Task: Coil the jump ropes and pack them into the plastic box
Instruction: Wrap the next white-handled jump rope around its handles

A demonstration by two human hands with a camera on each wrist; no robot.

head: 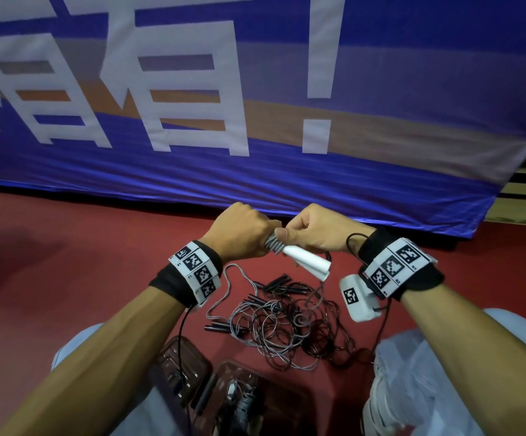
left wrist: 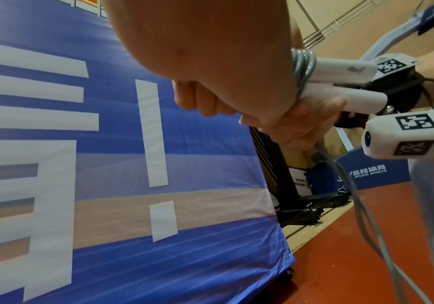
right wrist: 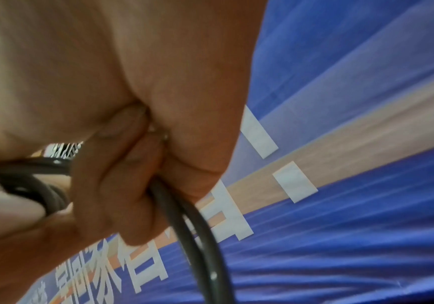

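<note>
1. Clear plastic box (head: 192, 369) sits at the lower edge of the head view, between the knees; its contents are dim and hard to make out.
2. Left hand (head: 239, 229) is fisted round grey cord coils (head: 273, 243) wound on two smooth white handles (head: 307, 262).
3. Right hand (head: 315, 231) grips the same bundle, thumb on the coils; a loose cord (right wrist: 198, 236) trails from its fist.
4. Tangled jump ropes (head: 286, 322), thin cords with black handles, lie on the red floor (head: 66, 247) below the hands.
5. Blue fabric banner (head: 255, 89), glossy and creased, stands behind, cut off at the edges.
</note>
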